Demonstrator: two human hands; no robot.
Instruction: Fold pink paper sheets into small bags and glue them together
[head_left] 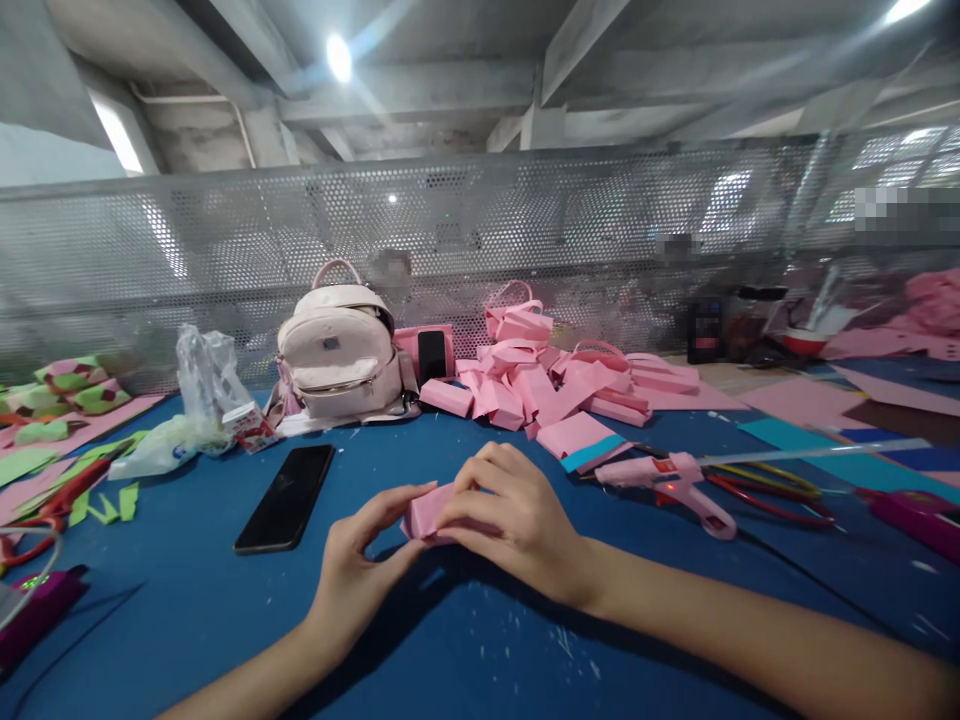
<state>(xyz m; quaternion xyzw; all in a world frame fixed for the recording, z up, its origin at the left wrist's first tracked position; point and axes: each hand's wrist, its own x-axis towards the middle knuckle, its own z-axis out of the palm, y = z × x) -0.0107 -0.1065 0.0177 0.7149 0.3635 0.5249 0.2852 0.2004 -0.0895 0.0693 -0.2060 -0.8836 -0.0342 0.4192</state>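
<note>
Both hands meet over the blue table (pixel 480 640), around one small folded pink paper piece (pixel 426 513). My left hand (pixel 367 560) pinches its left end between thumb and fingers. Curled over the top and right side, my right hand (pixel 517 520) grips the same piece and hides part of it. A pink hot glue gun (pixel 679 480) lies to the right, with a clear glue stick (pixel 817 453) sticking out of its back. Just beyond my right hand rests a pink folded paper with a blue strip (pixel 592 455).
A black phone (pixel 285 500) lies left of my hands. Behind stand a pale backpack (pixel 337 350) and a heap of pink paper pieces (pixel 525 380). Red-handled scissors (pixel 67 500) and green scraps (pixel 109 507) are at far left. The glue gun's cord (pixel 817 580) runs toward the lower right.
</note>
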